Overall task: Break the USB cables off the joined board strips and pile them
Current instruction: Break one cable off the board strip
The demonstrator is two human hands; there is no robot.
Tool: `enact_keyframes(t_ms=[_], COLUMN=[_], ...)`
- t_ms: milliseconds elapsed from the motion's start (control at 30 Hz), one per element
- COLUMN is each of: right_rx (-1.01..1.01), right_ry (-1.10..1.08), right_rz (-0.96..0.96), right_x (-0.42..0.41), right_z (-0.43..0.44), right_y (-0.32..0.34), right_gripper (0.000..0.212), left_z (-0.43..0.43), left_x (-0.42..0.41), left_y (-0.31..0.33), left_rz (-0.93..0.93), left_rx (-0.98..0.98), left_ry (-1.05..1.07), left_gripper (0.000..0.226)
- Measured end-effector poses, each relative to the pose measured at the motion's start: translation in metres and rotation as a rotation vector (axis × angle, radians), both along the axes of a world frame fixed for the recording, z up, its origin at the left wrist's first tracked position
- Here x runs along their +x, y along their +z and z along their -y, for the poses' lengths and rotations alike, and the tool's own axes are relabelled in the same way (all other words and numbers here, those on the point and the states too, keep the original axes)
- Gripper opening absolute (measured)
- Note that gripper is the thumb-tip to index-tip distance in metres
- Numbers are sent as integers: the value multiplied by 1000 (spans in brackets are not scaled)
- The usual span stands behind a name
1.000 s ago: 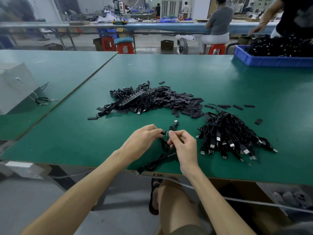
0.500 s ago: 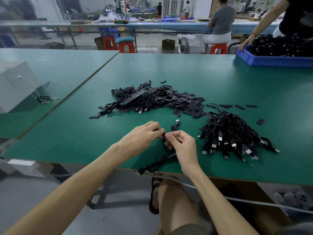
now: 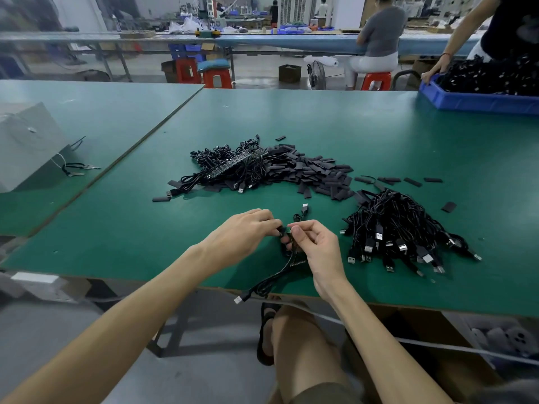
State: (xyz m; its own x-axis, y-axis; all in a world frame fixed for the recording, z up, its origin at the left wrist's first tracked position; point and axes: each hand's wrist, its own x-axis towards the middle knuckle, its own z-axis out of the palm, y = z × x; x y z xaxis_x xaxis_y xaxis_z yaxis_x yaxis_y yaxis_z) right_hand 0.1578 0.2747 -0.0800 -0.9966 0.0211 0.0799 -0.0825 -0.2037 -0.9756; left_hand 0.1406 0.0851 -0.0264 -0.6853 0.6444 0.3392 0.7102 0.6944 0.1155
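My left hand [image 3: 248, 233] and my right hand [image 3: 316, 249] meet over the green table [image 3: 379, 141] near its front edge. Both pinch a short board strip [image 3: 287, 230] with black USB cables on it. One cable plug [image 3: 304, 207] sticks up behind the hands; other cables [image 3: 271, 284] hang toward me over the table edge. A pile of separated USB cables [image 3: 399, 231] lies to the right of my right hand. Farther back lies a heap of joined strips with cables [image 3: 230, 167].
Many small black sleeve pieces [image 3: 315, 173] are scattered behind and between the piles. A blue bin [image 3: 472, 102] of cables sits at the far right, with another person's hand on it. A white box [image 3: 26, 147] stands on the left table. People sit at benches behind.
Both hands have stayed together on the strip, shifting only slightly. The other person's hand has come down onto the blue bin's rim.
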Motion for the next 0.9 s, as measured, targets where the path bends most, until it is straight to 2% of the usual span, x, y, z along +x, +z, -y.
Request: enact_keyframes(t_ms=[200, 467, 700, 833, 900], right_rx=[-55, -16, 53, 138, 193], right_ry=[16, 33, 46, 91, 84], right_rz=[22, 17, 1, 13, 15], right_x=[-1, 0, 2, 1, 0], right_z=[-2, -3, -1, 1, 2], right_y=[-1, -1, 0, 0, -1], right_gripper=[10, 7, 9, 20, 25], left_z=[-3, -5, 1, 2, 4], left_x=[0, -1, -8, -17, -20], left_y=[2, 1, -10, -18, -19], left_rz=[27, 79, 275, 458, 547], left_rx=[-32, -50, 188, 239, 274], left_ry=[-20, -34, 61, 208, 237], left_gripper=[16, 17, 26, 21, 29])
